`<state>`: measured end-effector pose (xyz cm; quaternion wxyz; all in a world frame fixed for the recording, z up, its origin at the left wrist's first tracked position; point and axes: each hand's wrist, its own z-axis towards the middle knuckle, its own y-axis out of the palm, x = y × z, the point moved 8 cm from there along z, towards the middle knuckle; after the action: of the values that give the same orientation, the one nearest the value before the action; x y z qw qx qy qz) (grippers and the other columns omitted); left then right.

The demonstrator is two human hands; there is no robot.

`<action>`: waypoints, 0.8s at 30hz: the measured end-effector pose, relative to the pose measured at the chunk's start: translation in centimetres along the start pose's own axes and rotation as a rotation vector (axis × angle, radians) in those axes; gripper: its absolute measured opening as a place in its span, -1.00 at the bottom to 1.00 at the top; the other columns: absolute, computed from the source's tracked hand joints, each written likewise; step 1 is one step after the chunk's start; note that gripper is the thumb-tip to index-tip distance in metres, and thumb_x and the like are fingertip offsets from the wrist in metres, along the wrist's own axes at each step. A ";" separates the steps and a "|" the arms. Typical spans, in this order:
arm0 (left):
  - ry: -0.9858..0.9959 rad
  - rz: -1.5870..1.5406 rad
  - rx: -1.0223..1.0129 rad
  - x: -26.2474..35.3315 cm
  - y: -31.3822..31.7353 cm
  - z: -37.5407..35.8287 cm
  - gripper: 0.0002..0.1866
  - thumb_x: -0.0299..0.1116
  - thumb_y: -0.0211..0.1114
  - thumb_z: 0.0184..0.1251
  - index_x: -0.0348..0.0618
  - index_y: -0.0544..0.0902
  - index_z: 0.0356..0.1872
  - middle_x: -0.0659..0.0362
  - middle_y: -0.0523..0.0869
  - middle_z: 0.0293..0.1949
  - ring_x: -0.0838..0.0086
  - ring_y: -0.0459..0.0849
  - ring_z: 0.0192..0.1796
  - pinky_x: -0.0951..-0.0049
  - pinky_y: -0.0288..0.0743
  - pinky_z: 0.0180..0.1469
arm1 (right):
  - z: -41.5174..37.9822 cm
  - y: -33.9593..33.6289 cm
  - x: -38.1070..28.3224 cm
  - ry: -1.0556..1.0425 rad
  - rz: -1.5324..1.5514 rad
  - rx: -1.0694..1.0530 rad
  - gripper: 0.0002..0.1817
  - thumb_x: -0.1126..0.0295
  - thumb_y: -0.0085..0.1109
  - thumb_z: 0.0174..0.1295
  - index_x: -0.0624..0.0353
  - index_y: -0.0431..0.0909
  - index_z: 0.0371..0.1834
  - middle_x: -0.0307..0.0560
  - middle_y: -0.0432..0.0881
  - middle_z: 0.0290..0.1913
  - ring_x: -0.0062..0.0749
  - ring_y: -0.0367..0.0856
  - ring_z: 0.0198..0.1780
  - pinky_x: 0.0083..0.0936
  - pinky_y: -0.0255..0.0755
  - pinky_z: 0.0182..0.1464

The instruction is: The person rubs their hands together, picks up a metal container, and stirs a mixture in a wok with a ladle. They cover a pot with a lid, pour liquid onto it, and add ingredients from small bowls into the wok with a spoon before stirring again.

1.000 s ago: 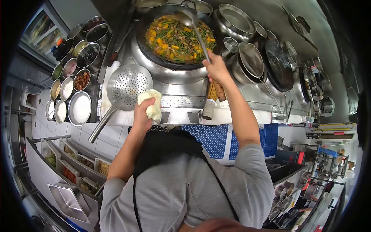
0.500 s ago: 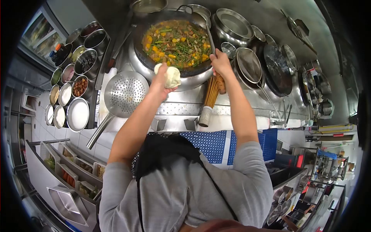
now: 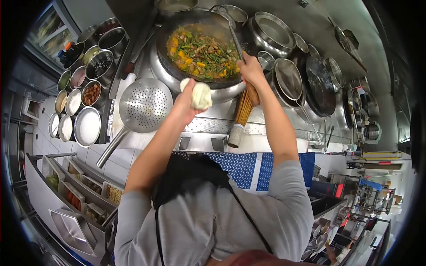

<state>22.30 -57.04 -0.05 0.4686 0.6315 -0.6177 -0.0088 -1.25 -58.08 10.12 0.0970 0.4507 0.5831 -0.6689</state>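
Note:
In front of me a large dark wok holds a stir-fry of green beans, orange chunks and brown pieces. My left hand is closed on a folded, pale cloth at the wok's near rim. Whether the rim is pinched inside the cloth is hidden. My right hand grips the wooden handle of a long metal ladle, at the wok's right side. Its shaft slants up over the right rim; its head is hard to make out. Below that hand lies a bamboo wok brush.
A perforated strainer with a long handle lies left of the wok. Further left stand several seasoning pots. Metal bowls, a mesh skimmer and another dark wok sit to the right.
The food has shifted and settled differently in the wok, with more bare wall at the far right. My left hand and cloth are slightly lower and further right; the right hand keeps its grip.

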 end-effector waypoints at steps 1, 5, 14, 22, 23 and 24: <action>-0.008 -0.015 -0.051 -0.6 -0.5 -0.6 -0.52 0.19 0.02 0.49 0.01 0.55 0.05 0.20 0.71 -0.11 0.38 0.68 -0.10 0.23 0.56 -0.11 | 1.7 0.7 -0.3 0.015 0.019 -0.030 -0.64 0.38 0.09 0.38 0.33 0.46 0.17 -0.16 0.46 -0.63 -0.48 0.45 -0.73 -0.44 0.35 -0.71; 0.009 -0.161 -0.078 -2.4 -3.3 -3.2 -0.62 0.06 0.15 0.46 0.01 0.56 0.02 0.21 0.71 -0.13 0.39 0.68 -0.11 0.26 0.57 -0.10 | 1.4 4.3 -2.5 -0.031 -0.051 -0.228 -0.71 0.37 0.08 0.36 0.35 0.46 0.03 -0.02 0.52 -0.62 -0.30 0.54 -0.69 -0.32 0.43 -0.65; 0.176 -0.131 -0.030 -2.2 -13.8 -9.6 -0.48 -0.13 0.28 0.37 -0.22 0.44 0.22 0.06 0.68 -0.06 0.29 0.69 -0.05 0.25 0.61 0.02 | -12.8 -2.1 -1.4 -0.319 -0.665 -0.108 -0.33 0.42 0.13 0.30 0.20 0.16 0.48 0.41 0.63 -0.38 0.37 0.65 -0.23 0.10 0.49 -0.10; 0.141 -0.167 -0.140 -1.9 -10.0 -8.0 -0.53 -0.29 0.29 0.28 -0.36 0.49 0.13 -0.02 0.69 -0.16 0.21 0.72 -0.19 0.20 0.65 -0.09 | -5.3 4.2 -5.1 -0.379 -0.779 -0.109 -0.23 0.53 0.04 0.21 0.09 0.07 0.55 0.36 0.66 -0.23 0.22 0.68 -0.13 -0.02 0.56 -0.09; 0.136 -0.173 -0.143 -2.0 -9.5 -7.8 -0.55 -0.31 0.27 0.28 -0.37 0.49 0.12 -0.03 0.69 -0.18 0.21 0.72 -0.20 0.20 0.65 -0.10 | -5.9 4.0 -4.6 -0.379 -0.820 -0.116 -0.22 0.53 0.04 0.20 0.07 0.07 0.56 0.37 0.65 -0.22 0.21 0.69 -0.13 -0.03 0.57 -0.10; 0.132 -0.173 -0.085 -2.2 -9.7 -7.7 -0.57 -0.31 0.23 0.27 -0.33 0.51 0.11 -0.01 0.70 -0.19 0.22 0.72 -0.23 0.23 0.65 -0.15 | -6.8 3.7 -3.9 -0.382 -0.861 -0.125 -0.22 0.53 0.04 0.20 0.06 0.07 0.56 0.37 0.64 -0.21 0.20 0.69 -0.14 -0.03 0.58 -0.10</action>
<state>33.83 -52.80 -2.83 0.5322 0.6612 -0.5277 -0.0335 6.73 -54.80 10.92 -0.0564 0.0305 0.7279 -0.6827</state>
